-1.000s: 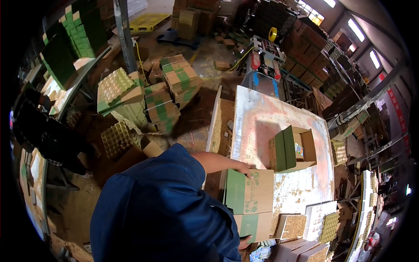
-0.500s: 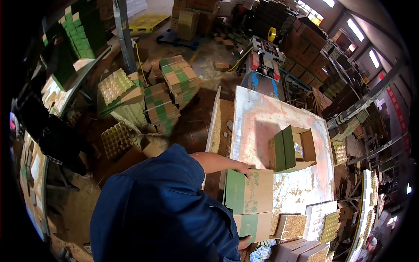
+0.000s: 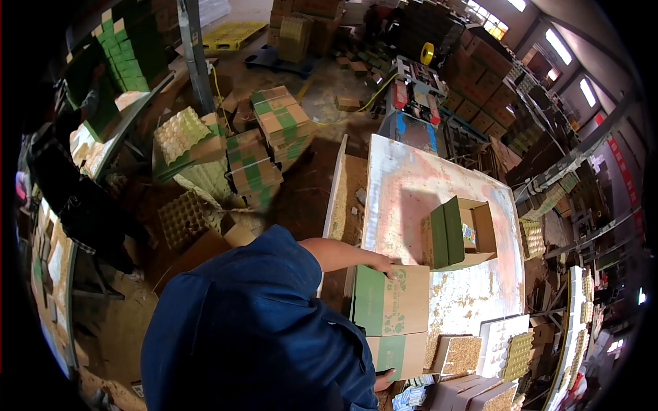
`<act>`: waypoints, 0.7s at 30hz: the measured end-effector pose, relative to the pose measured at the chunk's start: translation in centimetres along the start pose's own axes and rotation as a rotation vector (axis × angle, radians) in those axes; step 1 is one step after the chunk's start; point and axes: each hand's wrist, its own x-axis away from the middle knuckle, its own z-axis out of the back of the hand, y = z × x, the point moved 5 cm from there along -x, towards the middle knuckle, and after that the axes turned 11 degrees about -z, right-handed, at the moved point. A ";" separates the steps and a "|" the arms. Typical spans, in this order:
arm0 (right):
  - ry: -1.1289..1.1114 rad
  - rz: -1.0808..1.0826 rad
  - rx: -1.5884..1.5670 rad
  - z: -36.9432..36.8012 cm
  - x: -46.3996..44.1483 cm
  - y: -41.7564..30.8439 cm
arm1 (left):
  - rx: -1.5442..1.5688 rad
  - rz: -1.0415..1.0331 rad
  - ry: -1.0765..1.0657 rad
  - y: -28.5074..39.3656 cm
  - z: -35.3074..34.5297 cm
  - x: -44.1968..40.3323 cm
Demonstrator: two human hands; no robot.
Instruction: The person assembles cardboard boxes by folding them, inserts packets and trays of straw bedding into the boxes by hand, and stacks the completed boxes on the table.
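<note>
A closed cardboard box (image 3: 408, 298) with a green band and green print lies at the table's near edge, its two top flaps meeting at a seam. My left hand (image 3: 384, 264) grips its far left edge, with the thumb and fingers over the rim. At the box's opposite end, my right hand (image 3: 385, 379) holds the lower edge, and most of its fingers are hidden underneath. Just beyond stands an open box (image 3: 480, 229) with a raised green flap and a small printed card inside.
The white, worn table (image 3: 473, 294) extends ahead. Egg trays (image 3: 517, 356) and cartons stand to the right. Strapped boxes (image 3: 277, 120), a tray of eggs (image 3: 179, 133) and a metal post (image 3: 195, 58) are to the left. A co-worker (image 3: 86, 205) stands at a side bench.
The co-worker at the left has shifted, with an arm now raised toward the tall green cartons. My hands and the box have not visibly moved.
</note>
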 end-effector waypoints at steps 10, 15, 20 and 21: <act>-0.015 -0.020 -0.087 0.0 -0.5 0.8 | -0.045 -0.031 0.013 -0.5 0.0 -0.6; -0.030 0.029 -0.048 0.1 -0.9 1.0 | -0.016 -0.041 -0.005 -0.7 -0.1 -0.7; -0.058 -0.007 -0.082 0.0 -1.0 1.3 | -0.001 -0.043 -0.004 0.0 0.0 -0.1; -0.059 -0.007 -0.082 0.0 -0.9 1.1 | -0.014 -0.044 0.000 -0.2 0.0 -0.2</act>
